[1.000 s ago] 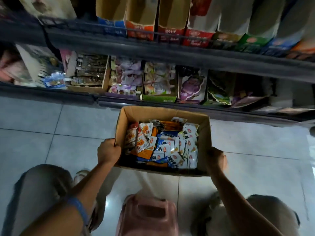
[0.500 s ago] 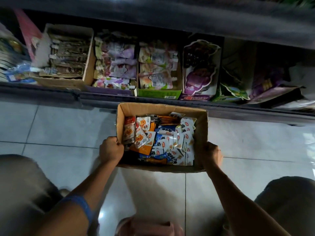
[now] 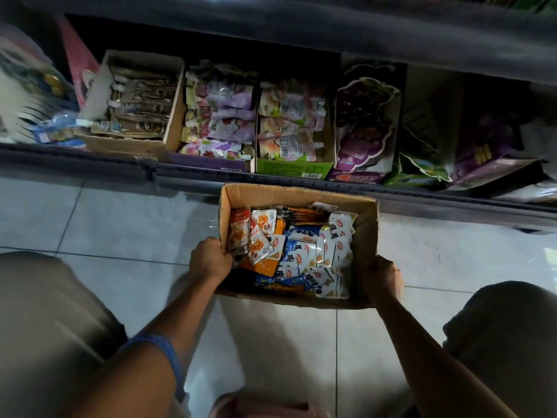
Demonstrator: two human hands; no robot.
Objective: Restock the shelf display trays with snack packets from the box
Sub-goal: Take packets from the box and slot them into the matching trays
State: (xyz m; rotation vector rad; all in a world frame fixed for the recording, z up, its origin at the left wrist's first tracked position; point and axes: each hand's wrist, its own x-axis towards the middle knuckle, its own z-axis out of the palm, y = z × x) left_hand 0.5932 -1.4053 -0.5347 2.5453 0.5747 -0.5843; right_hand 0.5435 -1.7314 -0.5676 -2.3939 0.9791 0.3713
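A dim aisle with a pale tiled floor [image 3: 114, 224] and a low shelf [image 3: 301, 176] across the top of the frame. The cardboard box [image 3: 366, 236], at centre, holds loose snack packets [image 3: 301, 254], probably light and slippery, so it is best carried by its walls. The left hand [image 3: 211, 260] is clenched over the left wall, and the right hand [image 3: 384, 279] wraps the lower right corner.

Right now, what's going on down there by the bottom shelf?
A person holds a cardboard box of snack packets by both sides, left hand on its left wall, right hand at its right near corner. The box is over the tiled floor, just in front of the bottom shelf's display trays, which hold pouches. No packet has been picked out yet.
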